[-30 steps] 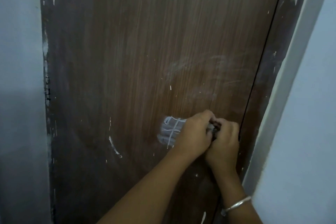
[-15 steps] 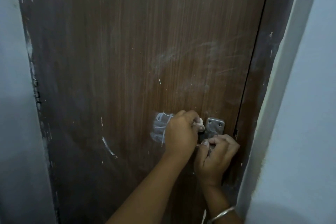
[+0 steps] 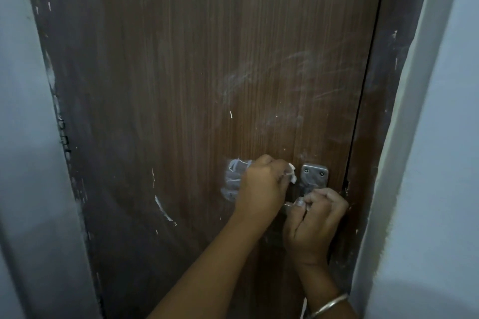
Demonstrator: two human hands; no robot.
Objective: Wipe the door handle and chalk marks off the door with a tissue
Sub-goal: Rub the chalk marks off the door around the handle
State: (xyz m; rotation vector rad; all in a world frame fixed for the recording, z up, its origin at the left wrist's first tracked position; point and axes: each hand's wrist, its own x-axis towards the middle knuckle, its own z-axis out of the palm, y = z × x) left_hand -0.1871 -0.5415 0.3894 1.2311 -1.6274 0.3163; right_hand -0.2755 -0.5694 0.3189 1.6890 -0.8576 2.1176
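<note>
The brown wood-grain door (image 3: 181, 85) is filling most of the view, standing shut against its dark frame (image 3: 388, 137), with pale wall (image 3: 440, 163) showing on the right. A wide, faint smear of chalk (image 3: 272, 77) is spreading across the panel well above both hands. The left hand (image 3: 261, 189) is reaching in low on the door, its fingers curling tight around a crumpled white tissue (image 3: 292, 172), of which only a small tuft is poking out on the side toward the handle. The right hand (image 3: 316, 223) is sitting just beside and slightly below it, fingers wrapping round the lever of the door handle (image 3: 314, 176). The handle's grey metal plate, with two screws at its top, is showing above the right hand, and a short bright stretch of lever is showing between the two hands. A bold white chalk grid (image 3: 234, 179) is peeking out from behind the left hand's knuckles, partly hidden. A thin silver bangle (image 3: 328, 304) is circling the right wrist.
</note>
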